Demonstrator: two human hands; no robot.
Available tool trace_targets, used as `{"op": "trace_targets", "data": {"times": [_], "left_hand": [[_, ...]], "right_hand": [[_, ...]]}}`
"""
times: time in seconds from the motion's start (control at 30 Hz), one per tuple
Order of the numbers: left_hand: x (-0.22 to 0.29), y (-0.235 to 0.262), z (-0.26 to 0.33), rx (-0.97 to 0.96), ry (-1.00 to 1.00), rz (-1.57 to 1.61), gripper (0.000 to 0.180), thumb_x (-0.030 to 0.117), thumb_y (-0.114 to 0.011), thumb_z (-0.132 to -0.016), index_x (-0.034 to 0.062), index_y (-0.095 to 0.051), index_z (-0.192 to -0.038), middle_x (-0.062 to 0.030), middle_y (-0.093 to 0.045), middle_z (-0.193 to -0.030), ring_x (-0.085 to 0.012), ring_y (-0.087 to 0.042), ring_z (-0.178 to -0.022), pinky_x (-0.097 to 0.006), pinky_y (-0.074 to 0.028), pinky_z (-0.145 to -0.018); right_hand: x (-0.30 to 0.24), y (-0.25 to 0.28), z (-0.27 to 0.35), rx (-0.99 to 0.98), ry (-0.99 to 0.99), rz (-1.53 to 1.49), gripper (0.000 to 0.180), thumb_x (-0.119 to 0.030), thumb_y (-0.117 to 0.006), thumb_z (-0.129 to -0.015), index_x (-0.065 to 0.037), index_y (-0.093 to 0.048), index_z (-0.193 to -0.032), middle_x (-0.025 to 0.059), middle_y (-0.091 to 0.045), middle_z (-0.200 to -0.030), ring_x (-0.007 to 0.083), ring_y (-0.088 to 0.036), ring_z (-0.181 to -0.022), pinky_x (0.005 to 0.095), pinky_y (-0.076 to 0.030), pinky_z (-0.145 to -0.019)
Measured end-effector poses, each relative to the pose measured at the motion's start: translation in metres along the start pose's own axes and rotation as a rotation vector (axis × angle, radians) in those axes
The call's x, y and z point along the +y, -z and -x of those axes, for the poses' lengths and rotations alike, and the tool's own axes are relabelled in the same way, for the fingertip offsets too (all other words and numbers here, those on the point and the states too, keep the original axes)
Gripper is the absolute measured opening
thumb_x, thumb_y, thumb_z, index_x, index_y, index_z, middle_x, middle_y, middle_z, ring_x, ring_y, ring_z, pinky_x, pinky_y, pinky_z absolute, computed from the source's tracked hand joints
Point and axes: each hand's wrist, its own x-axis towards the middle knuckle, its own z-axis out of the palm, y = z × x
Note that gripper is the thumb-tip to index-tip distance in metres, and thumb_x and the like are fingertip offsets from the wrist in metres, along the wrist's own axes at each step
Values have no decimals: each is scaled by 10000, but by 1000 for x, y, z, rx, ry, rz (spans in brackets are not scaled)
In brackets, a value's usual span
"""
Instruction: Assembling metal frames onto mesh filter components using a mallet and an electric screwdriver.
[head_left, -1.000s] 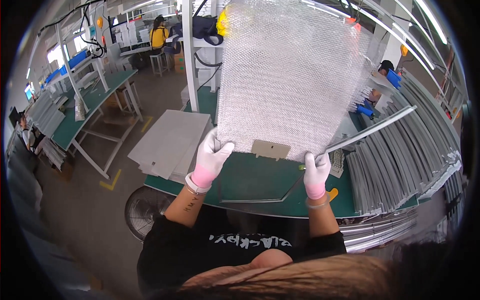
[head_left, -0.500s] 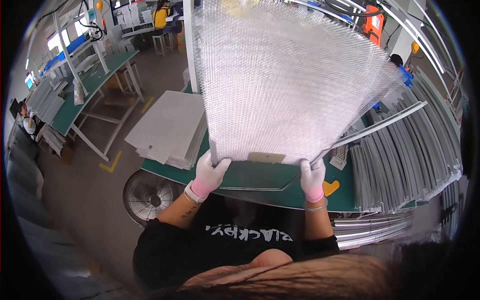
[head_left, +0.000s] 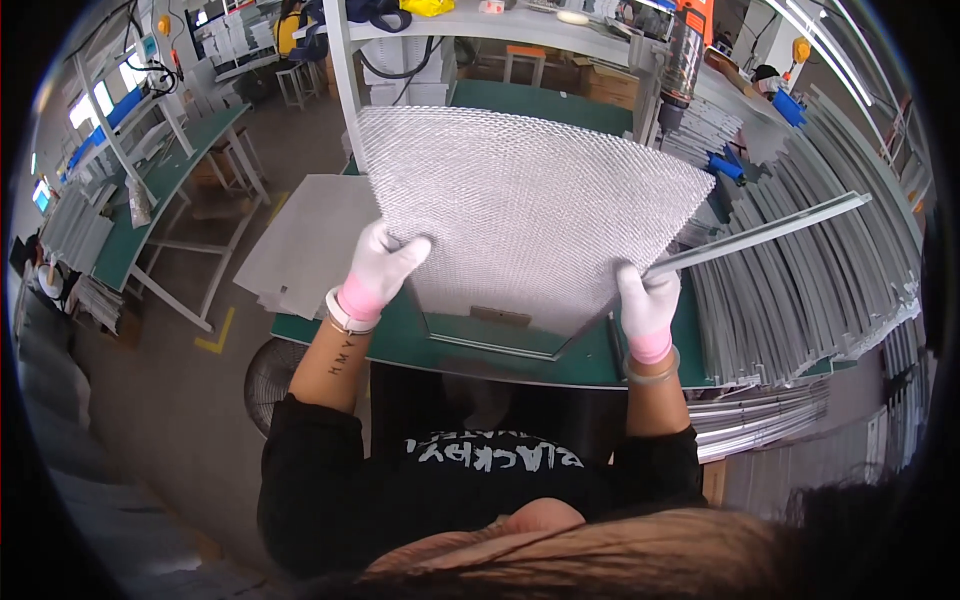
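Observation:
A silvery expanded-metal mesh panel is tilted over the green workbench, its far edge raised. My left hand, in a white glove with a pink cuff, grips the panel's left edge, thumb on top. On the opposite edge my right hand, gloved alike, is closed with its thumb up. A small brownish rectangular plate shows at the mesh's near end. Below that end, the corner of a thin metal frame lies on the bench. One long grey metal strip ends right beside my right hand; whether they touch I cannot tell.
Many grey metal strips stand stacked on the right. Flat pale sheets lie at the left of the green bench. A floor fan stands below. An orange tool hangs at the back right; other people work farther off.
The mesh panel has come down from a steep raised position toward the bench. Both hands now hold it farther up its sides, and the shelf behind it has come into view.

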Motion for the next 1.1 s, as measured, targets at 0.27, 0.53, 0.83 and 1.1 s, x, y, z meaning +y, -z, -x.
{"op": "trace_targets", "data": {"times": [0.27,0.53,0.83,1.1], "left_hand": [[-15,-27,2,288,-185,-38,289,-14,-601,-903,-51,-582,-1189,-43,-667,-1089,-91,-605,-950,-255,-481,-844],[-22,-24,16,299,-167,-23,267,4,-634,-865,-43,-615,-1128,-36,-673,-1035,-89,-601,-911,-258,-477,-813],[-25,-28,49,319,-209,-8,262,71,-723,-831,-49,-661,-1055,-58,-697,-986,-131,-635,-888,-290,-499,-809],[-102,-20,75,296,-45,-163,284,12,-687,-802,-45,-652,-1078,-90,-692,-1041,-174,-657,-942,-312,-511,-852]], "right_hand": [[25,-25,8,370,215,346,130,-31,-678,-845,-20,-568,-777,-26,-525,-622,77,-423,-541,259,-359,-508],[38,-15,32,248,89,290,80,-59,-600,-905,3,-561,-873,-34,-559,-750,49,-455,-688,200,-394,-640],[38,-5,50,105,94,142,224,-106,-563,-918,65,-583,-1060,58,-656,-973,112,-577,-880,258,-443,-840],[108,-16,85,121,-56,161,167,-96,-597,-893,33,-601,-998,84,-653,-852,164,-610,-775,281,-476,-731]]}}
